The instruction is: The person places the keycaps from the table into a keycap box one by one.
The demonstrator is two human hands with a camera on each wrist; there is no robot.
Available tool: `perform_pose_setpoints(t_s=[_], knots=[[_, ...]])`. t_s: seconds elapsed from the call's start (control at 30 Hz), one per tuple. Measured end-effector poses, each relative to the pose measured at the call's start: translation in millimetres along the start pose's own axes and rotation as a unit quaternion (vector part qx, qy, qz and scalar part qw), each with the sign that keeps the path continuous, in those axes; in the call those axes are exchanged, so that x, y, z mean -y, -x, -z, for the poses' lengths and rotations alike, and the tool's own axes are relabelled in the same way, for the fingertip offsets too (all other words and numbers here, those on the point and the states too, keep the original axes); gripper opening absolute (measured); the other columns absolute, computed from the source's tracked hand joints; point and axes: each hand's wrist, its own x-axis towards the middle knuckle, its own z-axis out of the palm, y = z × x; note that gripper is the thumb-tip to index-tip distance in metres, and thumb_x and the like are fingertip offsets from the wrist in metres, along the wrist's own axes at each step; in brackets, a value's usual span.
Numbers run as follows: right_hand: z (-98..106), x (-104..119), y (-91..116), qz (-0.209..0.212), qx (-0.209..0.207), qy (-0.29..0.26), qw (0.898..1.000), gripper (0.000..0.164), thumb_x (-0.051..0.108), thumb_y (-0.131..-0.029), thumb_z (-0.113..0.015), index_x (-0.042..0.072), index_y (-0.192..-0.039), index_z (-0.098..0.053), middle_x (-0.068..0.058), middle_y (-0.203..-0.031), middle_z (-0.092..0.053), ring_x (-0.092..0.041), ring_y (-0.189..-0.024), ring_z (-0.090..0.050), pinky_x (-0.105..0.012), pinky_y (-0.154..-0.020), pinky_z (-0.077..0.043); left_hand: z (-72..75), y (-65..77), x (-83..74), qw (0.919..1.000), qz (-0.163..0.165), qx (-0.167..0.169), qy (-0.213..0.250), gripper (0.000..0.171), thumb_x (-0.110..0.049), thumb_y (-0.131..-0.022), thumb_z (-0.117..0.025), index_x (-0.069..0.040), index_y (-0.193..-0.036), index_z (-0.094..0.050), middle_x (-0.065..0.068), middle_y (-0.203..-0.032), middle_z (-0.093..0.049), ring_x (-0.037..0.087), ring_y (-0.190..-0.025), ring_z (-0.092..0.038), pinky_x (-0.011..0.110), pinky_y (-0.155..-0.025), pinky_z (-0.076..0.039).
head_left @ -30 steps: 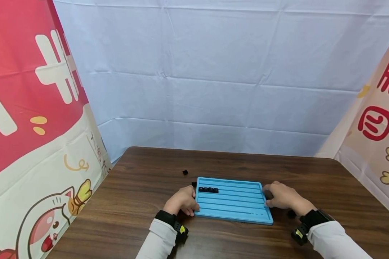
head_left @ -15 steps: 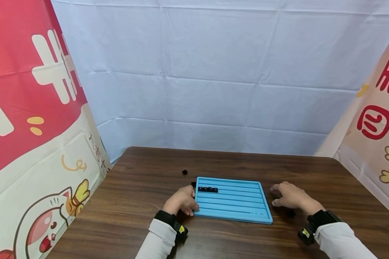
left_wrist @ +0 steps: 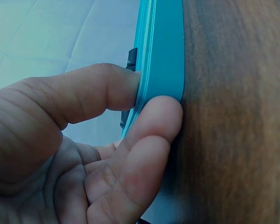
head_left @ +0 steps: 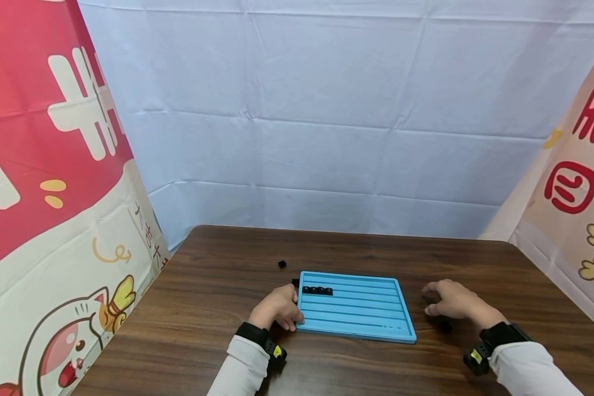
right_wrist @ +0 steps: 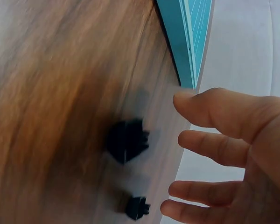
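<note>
A light-blue ribbed tray (head_left: 361, 314) lies flat on the table. Its left edge is pinched by my left hand (head_left: 279, 309); in the left wrist view the thumb (left_wrist: 98, 86) meets the rim and fingertips (left_wrist: 161, 116) bear on the side wall. In one upper-left groove stands a short row of small black blocks (head_left: 318, 291). Off the tray's right side, my right hand (head_left: 452, 300) hovers with loosely bent, spread fingers and nothing in them. Close by it in the right wrist view are two black pieces with notched edges, a larger-looking piece (right_wrist: 127, 141) and a smaller-looking piece (right_wrist: 137, 207).
Another black piece (head_left: 282, 264) lies behind the tray on the brown wooden table (head_left: 218, 286). One more dark piece (head_left: 295, 282) shows between the left hand and the tray corner. A pale blue cloth (head_left: 326, 137) hangs behind, with printed banners at both sides.
My right hand has let go of the tray's right edge and moved right, away from it. The left hand has kept its grip, and the tray has stayed in place.
</note>
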Motion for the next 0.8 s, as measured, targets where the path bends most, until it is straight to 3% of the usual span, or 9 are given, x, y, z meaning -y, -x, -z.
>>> perform_pose_setpoints(t_s=[0.37,0.8], knots=[[2,-17,6,0.007,0.000,-0.019,1.000,0.041,0.013,-0.079,-0.072,-0.010,-0.110,-0.059,-0.028,-0.108,-0.057,-0.048,-0.101,-0.051,-0.056,-0.077,-0.045,-0.7,-1.5,2.6,1.0000,-0.004,-0.004,0.004,0.031,0.007,-0.075,-0.071,0.001,-0.090,-0.043,0.017,-0.059,-0.057,0.023,-0.047,-0.059,0.031,-0.043,-0.050],[1,-20,6,-0.003,0.007,-0.024,1.000,0.038,0.009,-0.080,-0.071,-0.011,-0.110,-0.059,-0.029,-0.108,-0.057,-0.050,-0.102,-0.050,-0.056,-0.078,-0.044,-1.6,-3.1,4.4,1.0000,-0.007,-0.004,0.002,0.031,0.006,-0.075,-0.071,0.001,-0.090,-0.045,0.018,-0.060,-0.058,0.022,-0.046,-0.059,0.030,-0.042,-0.049]])
